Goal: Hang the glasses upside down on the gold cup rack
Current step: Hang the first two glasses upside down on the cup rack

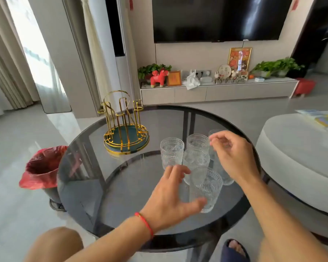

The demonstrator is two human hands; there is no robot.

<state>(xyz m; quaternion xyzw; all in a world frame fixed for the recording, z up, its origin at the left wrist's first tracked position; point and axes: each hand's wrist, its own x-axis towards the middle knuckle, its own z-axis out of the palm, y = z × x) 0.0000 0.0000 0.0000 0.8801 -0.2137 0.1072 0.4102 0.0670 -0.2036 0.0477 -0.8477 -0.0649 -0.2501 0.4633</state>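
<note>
Several clear embossed glasses stand upright in a cluster on the round smoked-glass table [133, 186]. The nearest glass [208, 186] is just right of my left hand [170, 201], whose fingers are spread around its left side, thumb near its base; a firm grip is not visible. My right hand [233, 156] hovers over the right-hand glasses with fingers loosely curled, holding nothing, and hides part of them. The far-left glass [171, 152] stands free. The gold cup rack [125, 125], on a teal round base, stands empty at the table's far left.
A bin with a red bag [44, 167] stands on the floor left of the table. A grey ottoman [299, 157] sits close on the right. My knees and a slippered foot [235, 250] are under the table's near edge. A TV cabinet lines the far wall.
</note>
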